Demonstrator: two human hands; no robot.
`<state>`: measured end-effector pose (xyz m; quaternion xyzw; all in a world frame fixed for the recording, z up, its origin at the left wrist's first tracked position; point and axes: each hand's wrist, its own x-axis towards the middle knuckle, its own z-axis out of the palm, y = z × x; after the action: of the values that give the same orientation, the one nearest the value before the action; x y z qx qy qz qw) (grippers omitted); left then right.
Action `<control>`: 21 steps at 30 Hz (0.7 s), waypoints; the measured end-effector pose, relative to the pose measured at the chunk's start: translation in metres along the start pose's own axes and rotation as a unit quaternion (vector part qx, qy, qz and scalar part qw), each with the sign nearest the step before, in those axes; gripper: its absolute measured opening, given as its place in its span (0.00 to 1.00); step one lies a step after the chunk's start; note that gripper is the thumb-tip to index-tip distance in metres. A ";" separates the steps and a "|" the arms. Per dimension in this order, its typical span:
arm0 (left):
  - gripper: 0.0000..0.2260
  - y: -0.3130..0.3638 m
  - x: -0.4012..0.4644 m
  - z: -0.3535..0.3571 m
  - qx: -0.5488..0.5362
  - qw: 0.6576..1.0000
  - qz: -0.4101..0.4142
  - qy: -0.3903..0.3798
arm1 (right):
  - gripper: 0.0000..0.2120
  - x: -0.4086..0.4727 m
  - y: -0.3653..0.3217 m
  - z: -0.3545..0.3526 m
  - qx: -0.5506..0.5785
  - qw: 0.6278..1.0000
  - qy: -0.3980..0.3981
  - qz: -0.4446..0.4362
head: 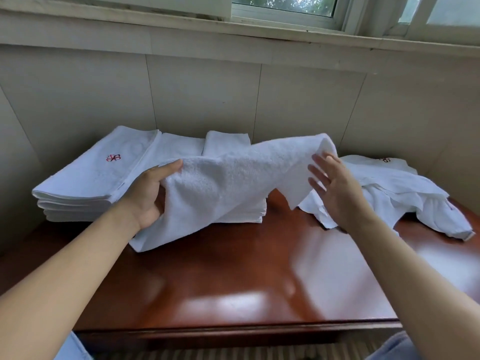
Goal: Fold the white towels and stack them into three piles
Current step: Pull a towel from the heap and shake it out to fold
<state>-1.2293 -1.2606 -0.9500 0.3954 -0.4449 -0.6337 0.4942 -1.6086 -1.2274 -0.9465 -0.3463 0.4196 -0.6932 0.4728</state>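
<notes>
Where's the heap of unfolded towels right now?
In the head view, the unfolded towels lie crumpled at the table's far right, just beyond the right hand, opposite the folded stack at far left.

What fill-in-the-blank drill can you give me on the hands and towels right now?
1. The towel being folded is gripped by the ___ hand.
2. The right hand has its fingers ___.
3. The unfolded towels lie on the ___ side of the table.

Missing words: left; spread; right
</notes>
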 end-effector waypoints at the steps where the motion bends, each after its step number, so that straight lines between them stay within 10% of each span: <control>1: 0.15 -0.002 0.000 0.002 0.004 1.000 -0.003 0.005 | 0.10 -0.003 0.008 -0.005 -0.054 0.998 0.011 0.024; 6: 0.14 -0.010 0.007 0.008 0.024 0.999 -0.008 0.042 | 0.16 -0.020 0.063 -0.014 -0.190 0.948 -0.007 0.254; 15: 0.11 -0.011 0.008 0.004 0.015 0.998 0.001 0.053 | 0.15 -0.016 0.066 0.008 -0.145 0.962 -0.016 0.230; 21: 0.08 0.003 0.012 -0.007 -0.052 0.993 0.034 0.100 | 0.06 0.004 -0.003 -0.006 0.074 0.991 0.031 0.105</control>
<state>-1.2245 -1.2741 -0.9503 0.4149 -0.3730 -0.5962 0.5774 -1.6163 -1.2293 -0.9462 -0.2431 0.4156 -0.6794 0.5538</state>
